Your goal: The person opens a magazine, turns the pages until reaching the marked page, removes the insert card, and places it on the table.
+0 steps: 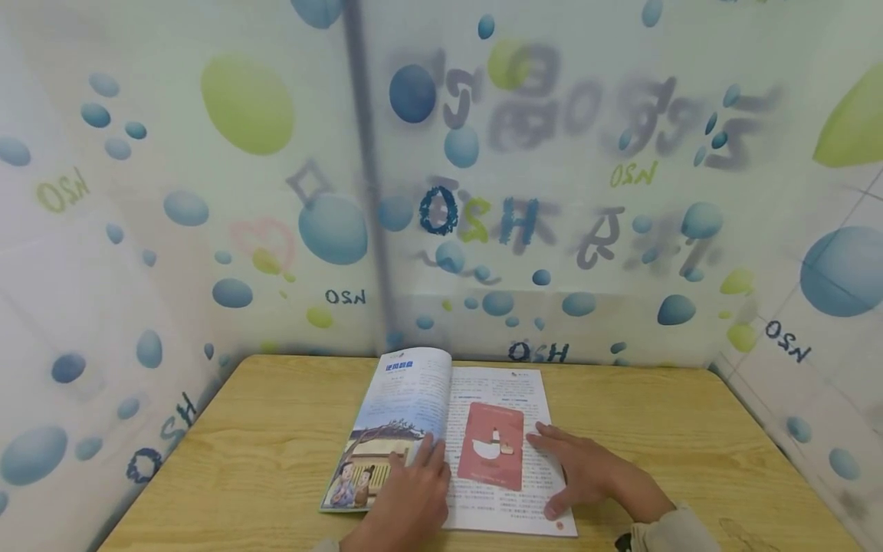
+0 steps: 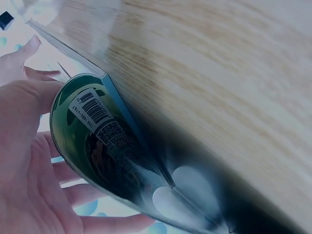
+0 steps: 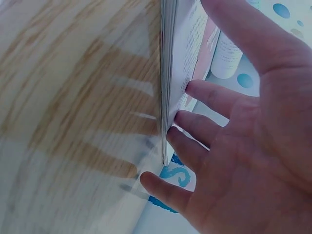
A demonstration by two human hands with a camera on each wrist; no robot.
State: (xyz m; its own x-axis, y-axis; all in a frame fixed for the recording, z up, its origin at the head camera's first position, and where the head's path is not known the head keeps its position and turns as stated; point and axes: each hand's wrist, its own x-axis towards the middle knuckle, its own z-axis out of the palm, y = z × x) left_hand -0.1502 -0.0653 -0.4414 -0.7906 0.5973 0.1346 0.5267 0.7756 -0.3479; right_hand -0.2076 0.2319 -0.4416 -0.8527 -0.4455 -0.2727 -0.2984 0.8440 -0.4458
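Observation:
An open magazine point(image 1: 486, 383) lies on the wooden table, its left page bulging up toward the spine. On the right page is a red card point(image 1: 507, 425) with a white picture. My left hand point(image 1: 410, 491) rests on the lower left page beside the spine, fingers extended. In the left wrist view the magazine's green cover point(image 2: 73, 129), bearing a barcode label, curves up off the table against that hand point(image 2: 29, 161). At the right page's outer edge, my right hand point(image 1: 582, 468) spreads its fingers, fingertips touching the page. Page edges point(image 3: 168, 73) show beside the right fingers point(image 3: 207, 126).
The wooden table point(image 1: 241, 445) extends to both sides of the magazine. Behind it and at both sides hangs a pale curtain point(image 1: 276, 184) printed with blue and green drops and H2O lettering.

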